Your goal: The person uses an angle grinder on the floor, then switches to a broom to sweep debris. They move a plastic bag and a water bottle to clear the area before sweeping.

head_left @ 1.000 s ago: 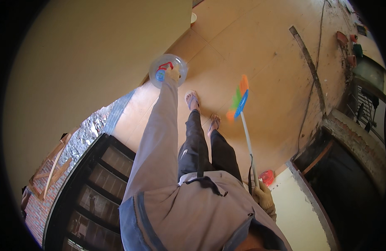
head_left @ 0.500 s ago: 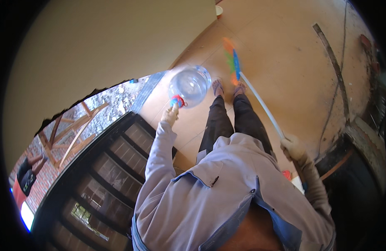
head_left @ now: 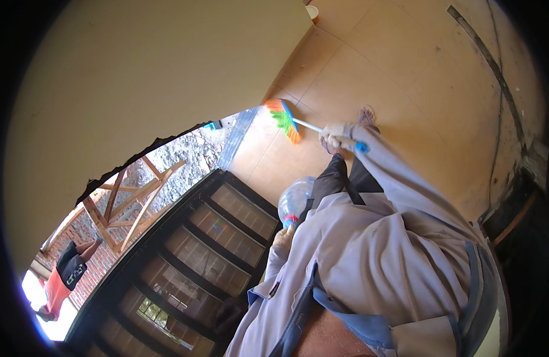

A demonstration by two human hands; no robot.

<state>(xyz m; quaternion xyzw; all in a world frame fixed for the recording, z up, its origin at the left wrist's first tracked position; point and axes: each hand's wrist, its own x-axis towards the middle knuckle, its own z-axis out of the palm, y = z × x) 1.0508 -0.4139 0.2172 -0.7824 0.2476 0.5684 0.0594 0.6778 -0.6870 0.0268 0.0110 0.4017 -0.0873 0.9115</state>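
My left hand [head_left: 283, 237], in what looks like a pale glove, is closed at the neck of a large clear plastic water jug [head_left: 292, 197] with a red and blue top. The jug hangs beside my left leg, partly hidden behind it. My right hand [head_left: 332, 135] grips the handle of a broom [head_left: 308, 125]; the handle's blue end sticks out past my wrist. Orange and green bristles on a blue head reach the tiled floor near the doorway sill.
A black-framed door with panes [head_left: 185, 262] stands at my left. Beyond the opening are rubble, a wooden frame [head_left: 131, 202] and a person in an orange top [head_left: 57, 288]. A pale wall [head_left: 167, 65] rises ahead; a long dark strip [head_left: 488, 56] lies at the right.
My right hand and the broom have swung left across my body, bringing the bristles to the doorway. The jug has dropped closer to my left leg. My body has turned.
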